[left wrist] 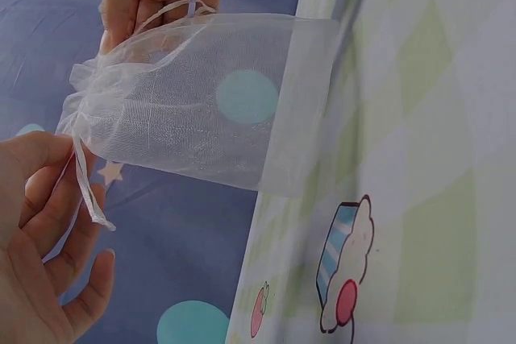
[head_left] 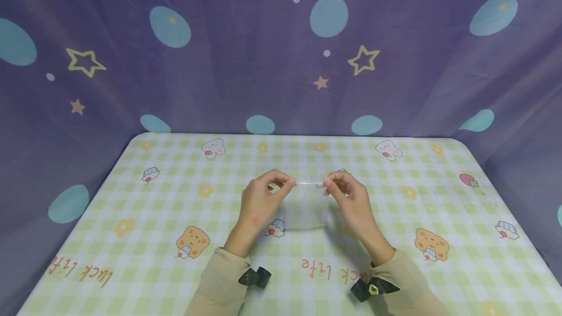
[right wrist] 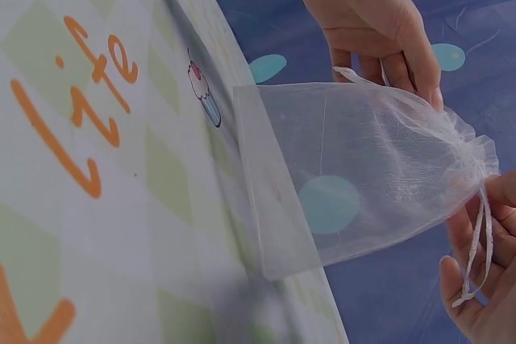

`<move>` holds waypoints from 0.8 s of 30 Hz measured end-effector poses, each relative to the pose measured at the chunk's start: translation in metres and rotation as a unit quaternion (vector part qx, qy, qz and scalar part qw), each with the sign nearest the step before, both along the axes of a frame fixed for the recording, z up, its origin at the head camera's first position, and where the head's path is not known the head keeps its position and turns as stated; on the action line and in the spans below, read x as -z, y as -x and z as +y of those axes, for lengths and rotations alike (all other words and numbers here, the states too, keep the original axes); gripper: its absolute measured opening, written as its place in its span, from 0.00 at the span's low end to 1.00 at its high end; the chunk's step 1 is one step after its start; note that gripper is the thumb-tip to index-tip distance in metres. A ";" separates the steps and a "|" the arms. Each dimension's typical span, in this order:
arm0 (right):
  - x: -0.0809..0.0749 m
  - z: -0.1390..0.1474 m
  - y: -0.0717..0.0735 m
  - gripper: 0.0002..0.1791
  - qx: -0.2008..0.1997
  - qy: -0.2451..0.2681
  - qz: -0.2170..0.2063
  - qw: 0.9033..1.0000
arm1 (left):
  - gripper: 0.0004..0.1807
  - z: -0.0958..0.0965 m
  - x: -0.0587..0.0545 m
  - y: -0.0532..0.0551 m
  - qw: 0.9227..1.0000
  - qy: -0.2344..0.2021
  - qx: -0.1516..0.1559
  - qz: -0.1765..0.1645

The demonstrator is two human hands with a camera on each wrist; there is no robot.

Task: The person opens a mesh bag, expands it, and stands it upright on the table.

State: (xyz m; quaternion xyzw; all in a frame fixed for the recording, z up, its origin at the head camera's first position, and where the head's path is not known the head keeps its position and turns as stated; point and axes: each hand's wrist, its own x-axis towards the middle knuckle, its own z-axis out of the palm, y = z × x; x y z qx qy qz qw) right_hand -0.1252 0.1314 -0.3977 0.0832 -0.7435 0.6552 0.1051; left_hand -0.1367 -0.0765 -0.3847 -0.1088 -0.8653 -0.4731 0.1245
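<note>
A sheer white organza drawstring pouch (head_left: 306, 208) hangs between my two hands over the table, its gathered mouth at the top. At the mouth's left end, the thumb and fingers of my left hand (head_left: 262, 199) pinch the fabric. My right hand (head_left: 352, 203) pinches the opposite end the same way. A loop of white drawstring (left wrist: 84, 187) dangles beside the left fingers in the left wrist view. Another drawstring loop (right wrist: 477, 255) hangs by the right fingers in the right wrist view. The backdrop shows through the pouch, and I see nothing inside it.
Under the hands lies a table (head_left: 145, 208) with a green-and-white checked cover printed with cupcakes, bears and lettering. A purple curtain (head_left: 246, 62) with stars and blue spots stands behind it and along both sides. Dark wrist cameras (head_left: 255, 277) sit on the beige sleeves.
</note>
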 end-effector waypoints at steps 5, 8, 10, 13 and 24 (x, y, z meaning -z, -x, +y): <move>0.000 0.002 0.001 0.09 0.006 -0.016 0.004 1.000 | 0.05 -0.001 0.000 0.000 1.000 0.001 -0.004 0.004; -0.001 0.004 0.001 0.08 0.010 -0.022 0.008 1.000 | 0.05 -0.002 -0.001 0.001 1.000 -0.003 -0.006 0.005; -0.002 0.004 0.001 0.08 0.008 -0.022 0.009 1.000 | 0.05 -0.002 -0.001 0.001 1.000 -0.005 -0.004 0.005; -0.002 0.005 0.001 0.08 0.004 -0.019 0.008 1.000 | 0.05 -0.003 -0.001 0.002 1.000 -0.007 -0.002 0.004; -0.002 0.009 0.004 0.09 0.016 -0.036 0.009 0.999 | 0.04 -0.007 -0.001 0.004 1.000 -0.015 -0.011 -0.005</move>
